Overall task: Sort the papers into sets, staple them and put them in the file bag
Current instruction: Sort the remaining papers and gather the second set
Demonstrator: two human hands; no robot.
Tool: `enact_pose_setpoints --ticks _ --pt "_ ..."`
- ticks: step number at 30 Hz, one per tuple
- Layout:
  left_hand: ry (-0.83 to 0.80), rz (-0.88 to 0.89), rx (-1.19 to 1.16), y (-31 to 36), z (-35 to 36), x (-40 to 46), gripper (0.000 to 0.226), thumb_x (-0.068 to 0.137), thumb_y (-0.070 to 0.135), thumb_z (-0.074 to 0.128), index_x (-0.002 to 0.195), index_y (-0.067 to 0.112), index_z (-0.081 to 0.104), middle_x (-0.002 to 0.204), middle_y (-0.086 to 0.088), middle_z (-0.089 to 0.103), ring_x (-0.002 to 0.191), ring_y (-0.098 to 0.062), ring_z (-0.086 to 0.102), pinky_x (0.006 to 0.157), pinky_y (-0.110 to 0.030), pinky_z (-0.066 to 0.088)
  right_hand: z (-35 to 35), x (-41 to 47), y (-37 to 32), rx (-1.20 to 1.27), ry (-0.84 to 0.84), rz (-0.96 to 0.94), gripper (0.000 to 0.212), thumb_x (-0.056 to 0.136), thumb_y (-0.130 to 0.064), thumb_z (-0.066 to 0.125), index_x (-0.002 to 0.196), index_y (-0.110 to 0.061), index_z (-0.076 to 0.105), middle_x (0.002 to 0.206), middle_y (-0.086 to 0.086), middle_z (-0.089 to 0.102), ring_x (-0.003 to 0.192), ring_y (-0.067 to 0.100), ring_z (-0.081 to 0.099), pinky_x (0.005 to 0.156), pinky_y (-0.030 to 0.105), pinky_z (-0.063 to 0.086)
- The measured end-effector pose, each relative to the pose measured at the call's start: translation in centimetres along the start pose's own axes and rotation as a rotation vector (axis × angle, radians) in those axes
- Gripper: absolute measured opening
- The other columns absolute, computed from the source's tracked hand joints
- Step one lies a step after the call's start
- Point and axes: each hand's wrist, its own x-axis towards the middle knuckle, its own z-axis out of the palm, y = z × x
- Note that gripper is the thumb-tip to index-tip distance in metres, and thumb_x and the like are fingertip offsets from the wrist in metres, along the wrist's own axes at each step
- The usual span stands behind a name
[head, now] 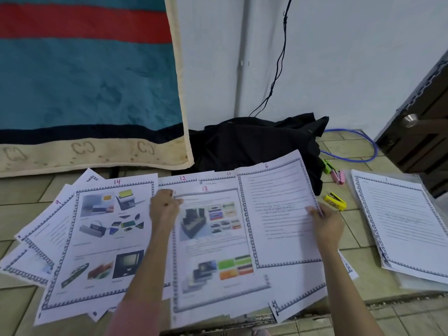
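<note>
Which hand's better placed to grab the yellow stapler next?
Right, probably. The right hand pinches page 6 at its right edge, with the yellow stapler just beyond. The left hand holds page 13, farther away.

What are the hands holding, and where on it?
The right hand pinches sheet 6 at its right edge. The left hand grips the top left corner of sheet 13.

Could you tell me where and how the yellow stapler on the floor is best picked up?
Grip the yellow stapler across its long narrow body, probably from above. It lies flat on the tiles, clear of the papers, just beyond the right hand.
</note>
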Motion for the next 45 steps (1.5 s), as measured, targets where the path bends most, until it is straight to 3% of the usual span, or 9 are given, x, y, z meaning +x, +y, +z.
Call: enact_pose_setpoints --ticks 9,13,17,20,24,28,32,40,45 --pt "0.344 0.125 0.37 0.1 0.3 0.1 0.047 0.092 0.015 0.054 0.134 0.0 0.039 0.14 -0.024 0.036 0.127 -0.041 0.036 0.1 -0.049 0.036 -2.5 2.4 1.8 0.028 0.036 -0.031 0.021 0.092 -0.013 0.056 0.102 0.002 0.065 0.092 0.026 0.068 0.087 0.037 0.063 0.069 0.03 0.035" --pt "0.007 0.516 0.16 2.2 5.4 -4.0 0.045 0.098 0.033 0.042 0.137 0.012 0.044 0.144 -0.011 0.04 0.131 -0.027 0.04 0.111 -0.042 0.032 -3.2 2.4 1.5 0.059 -0.08 0.015 0.021 0.093 -0.013 0.053 0.103 0.0 0.066 0.093 0.021 0.067 0.085 0.029 0.059 0.071 0.031 0.038" --pt "-0.48 0.032 -0.479 5.4 6.6 -5.9 0.052 0.089 0.057 0.044 0.111 0.014 0.062 0.116 -0.009 0.065 0.097 -0.026 0.065 0.09 -0.041 0.052 -1.9 1.4 -0.9 0.152 -0.252 0.014 0.015 0.092 -0.012 0.055 0.092 -0.005 0.067 0.086 0.016 0.066 0.078 0.021 0.056 0.071 0.031 0.041" --pt "-0.5 0.002 -0.522 5.0 5.4 -4.7 0.019 0.085 0.027 0.067 0.097 0.012 0.066 0.112 -0.011 0.068 0.097 -0.023 0.065 0.092 -0.036 0.051 0.1 -0.3 -2.6 0.148 -0.376 -0.006 0.02 0.088 -0.013 0.06 0.079 0.004 0.064 0.069 0.01 0.06 0.065 0.014 0.05 0.062 0.028 0.038" --pt "-0.381 0.032 -0.176 1.0 1.0 -1.8 0.037 0.078 0.012 0.074 0.113 0.004 0.064 0.116 -0.009 0.064 0.104 -0.027 0.061 0.093 -0.036 0.049 2.4 -3.2 -3.7 0.051 -0.569 -0.112 0.04 0.093 -0.024 0.056 0.057 -0.008 0.051 0.054 0.003 0.049 0.052 0.012 0.041 0.055 0.026 0.031" --pt "-0.11 -0.029 0.079 -1.7 -2.4 -1.6 0.049 0.084 0.011 0.067 0.128 0.001 0.05 0.129 -0.02 0.055 0.118 -0.036 0.051 0.096 -0.038 0.041 3.1 -3.0 -3.1 -0.24 -0.3 -0.198 0.024 0.092 -0.016 0.051 0.112 -0.012 0.064 0.111 0.011 0.063 0.104 0.029 0.055 0.073 0.026 0.037" --pt "0.131 0.112 0.32 -2.5 -0.5 -3.7 0.07 0.091 0.02 0.055 0.147 0.005 0.017 0.151 -0.022 0.024 0.137 -0.04 0.026 0.11 -0.049 0.029 1.7 -1.1 -3.7 -0.443 -0.325 0.103 0.07 0.081 -0.037 0.068 0.139 -0.015 0.036 0.138 0.015 0.039 0.13 0.034 0.03 0.102 0.046 0.03" --pt "-0.157 0.49 0.62 -1.8 7.8 -5.4 0.098 0.063 0.08 -0.019 0.148 0.034 -0.006 0.157 -0.005 -0.016 0.145 -0.027 -0.016 0.114 -0.046 -0.011 0.4 1.2 -2.5 -0.033 -0.199 0.127 0.021 0.089 -0.021 0.06 0.104 -0.007 0.063 0.094 0.012 0.065 0.098 0.034 0.06 0.076 0.037 0.042" --pt "-0.145 0.447 0.638 -1.6 7.7 -5.6 0.081 0.082 0.073 0.005 0.15 0.029 0.0 0.158 -0.008 -0.014 0.145 -0.029 -0.015 0.115 -0.05 -0.009 -2.3 1.8 -1.1 -0.191 0.121 0.091 0.027 0.091 -0.006 0.048 0.117 -0.011 0.051 0.102 0.011 0.069 0.09 0.033 0.063 0.066 0.032 0.038"
